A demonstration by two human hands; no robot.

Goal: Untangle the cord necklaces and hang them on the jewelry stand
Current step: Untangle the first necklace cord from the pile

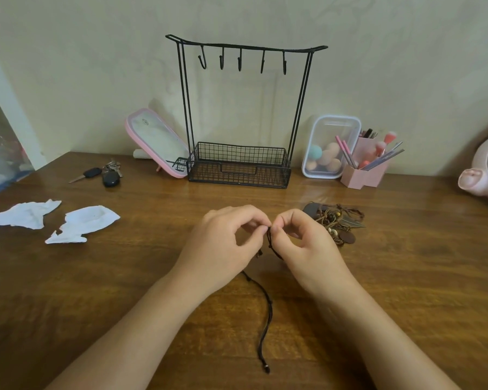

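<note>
Both hands pinch one black cord between them, just above the desk: left hand and right hand meet fingertip to fingertip on what looks like a knot. The cord's tail trails back along the desk. Other necklaces lie in a pile just beside the right hand, and the stand behind has bare hooks. Best to tease slack out with small picks, not tug the ends, and to leave the tail flat so it cannot re-twist.
</note>
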